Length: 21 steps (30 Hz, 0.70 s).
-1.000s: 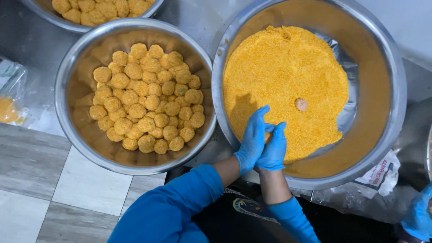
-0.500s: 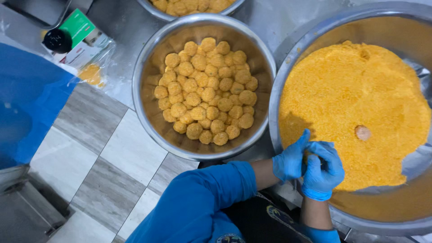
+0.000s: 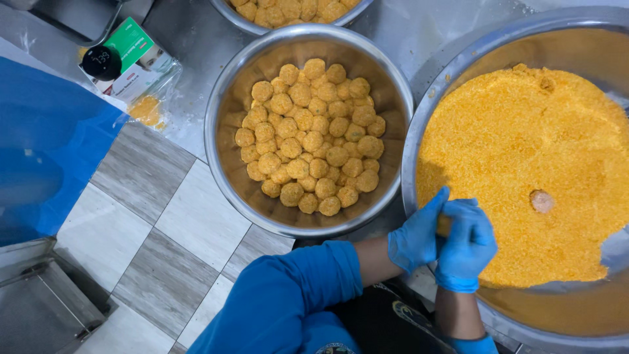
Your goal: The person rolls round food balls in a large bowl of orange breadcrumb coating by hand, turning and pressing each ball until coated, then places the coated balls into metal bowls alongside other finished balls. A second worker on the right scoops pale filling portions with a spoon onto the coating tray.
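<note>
Both of my hands wear blue gloves and are cupped together over the near edge of a large steel bowl (image 3: 419, 131) filled with orange breadcrumbs (image 3: 524, 164). My left hand (image 3: 416, 236) and my right hand (image 3: 466, 246) press a crumb-coated ball (image 3: 444, 226) between them; only a sliver of it shows. One pale uncoated ball (image 3: 542, 200) lies on the crumbs to the right of my hands. To the left, a second steel bowl (image 3: 226, 118) holds several breaded balls (image 3: 308, 137).
A third steel bowl (image 3: 239, 23) of breaded balls sits at the top edge. A green and white carton (image 3: 134, 56) with a black round object lies in a plastic bag at upper left. Blue fabric (image 3: 46, 151) covers the left side. A metal tray (image 3: 39, 301) rests on the tiled floor (image 3: 170, 229).
The view has shifted so the bowls sit further right and closer. My hands stay cupped together at the crumb bowl's near edge, still pressing the ball.
</note>
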Each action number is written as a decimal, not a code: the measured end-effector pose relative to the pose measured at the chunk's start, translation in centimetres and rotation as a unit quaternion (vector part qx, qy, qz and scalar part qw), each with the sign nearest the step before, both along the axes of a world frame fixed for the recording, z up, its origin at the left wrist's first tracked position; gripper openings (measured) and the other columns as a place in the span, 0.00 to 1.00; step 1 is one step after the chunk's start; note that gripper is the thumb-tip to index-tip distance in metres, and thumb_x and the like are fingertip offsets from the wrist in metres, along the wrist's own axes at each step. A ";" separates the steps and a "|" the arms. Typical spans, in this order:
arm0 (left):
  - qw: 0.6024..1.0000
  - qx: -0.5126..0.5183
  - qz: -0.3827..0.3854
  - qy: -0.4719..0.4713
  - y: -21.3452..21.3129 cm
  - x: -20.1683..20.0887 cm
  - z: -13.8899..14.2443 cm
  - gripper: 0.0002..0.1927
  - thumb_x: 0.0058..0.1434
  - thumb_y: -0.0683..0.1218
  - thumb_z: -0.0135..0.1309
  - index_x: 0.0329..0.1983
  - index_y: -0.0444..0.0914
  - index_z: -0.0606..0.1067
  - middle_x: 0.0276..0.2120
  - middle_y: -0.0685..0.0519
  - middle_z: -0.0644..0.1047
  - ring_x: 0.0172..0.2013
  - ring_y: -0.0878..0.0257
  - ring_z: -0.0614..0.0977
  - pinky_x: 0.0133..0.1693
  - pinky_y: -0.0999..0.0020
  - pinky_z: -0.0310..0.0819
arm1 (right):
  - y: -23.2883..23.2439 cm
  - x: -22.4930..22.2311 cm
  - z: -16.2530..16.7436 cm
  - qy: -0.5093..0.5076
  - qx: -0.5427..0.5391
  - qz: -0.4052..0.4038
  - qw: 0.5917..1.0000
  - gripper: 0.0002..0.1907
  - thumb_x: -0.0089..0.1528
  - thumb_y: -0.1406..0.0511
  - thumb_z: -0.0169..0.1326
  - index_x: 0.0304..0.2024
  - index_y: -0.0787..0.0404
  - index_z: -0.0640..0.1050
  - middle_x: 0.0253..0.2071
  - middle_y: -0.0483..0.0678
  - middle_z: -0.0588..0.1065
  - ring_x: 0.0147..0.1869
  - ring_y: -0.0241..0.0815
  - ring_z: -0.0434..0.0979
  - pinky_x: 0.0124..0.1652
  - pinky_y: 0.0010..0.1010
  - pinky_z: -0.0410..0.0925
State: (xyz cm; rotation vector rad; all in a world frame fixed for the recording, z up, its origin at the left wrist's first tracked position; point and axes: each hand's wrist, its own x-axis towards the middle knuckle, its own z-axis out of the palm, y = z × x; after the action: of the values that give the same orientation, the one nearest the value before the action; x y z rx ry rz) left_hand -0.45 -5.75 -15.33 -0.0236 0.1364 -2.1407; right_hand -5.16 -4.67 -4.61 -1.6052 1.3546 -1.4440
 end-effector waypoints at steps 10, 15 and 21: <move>0.798 -0.261 0.106 -0.532 0.7 4.3 3.3 0.29 0.76 0.59 0.38 0.69 0.34 0.67 0.61 0.48 0.73 0.62 0.59 0.72 0.64 0.61 0.69 | 0.1 3.2 3.3 0.101 0.010 -0.010 0.995 0.10 0.70 0.67 0.54 0.53 0.62 0.78 0.54 0.52 0.77 0.61 0.49 0.78 0.64 0.40 0.69; 0.995 -0.025 0.042 -0.083 0.7 3.2 1.7 0.20 0.83 0.55 0.37 0.63 0.37 0.69 0.55 0.53 0.73 0.59 0.63 0.71 0.65 0.66 0.63 | 0.7 3.2 3.0 0.174 -0.067 0.117 0.976 0.15 0.62 0.69 0.55 0.52 0.65 0.78 0.55 0.57 0.76 0.64 0.55 0.75 0.69 0.45 0.64; 0.967 -0.062 0.065 -0.240 1.3 4.8 -0.5 0.15 0.78 0.52 0.38 0.56 0.40 0.71 0.50 0.55 0.74 0.53 0.64 0.73 0.59 0.67 0.68 | 0.6 5.2 2.0 0.152 -0.005 0.108 0.982 0.12 0.63 0.71 0.55 0.49 0.64 0.79 0.53 0.56 0.78 0.60 0.53 0.78 0.65 0.40 0.69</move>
State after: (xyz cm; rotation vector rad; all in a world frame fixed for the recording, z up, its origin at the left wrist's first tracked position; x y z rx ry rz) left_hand 4.32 -4.47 -15.86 0.4012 -0.2760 -1.9610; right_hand 0.03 -4.06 -2.66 -1.9737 1.2858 -1.1104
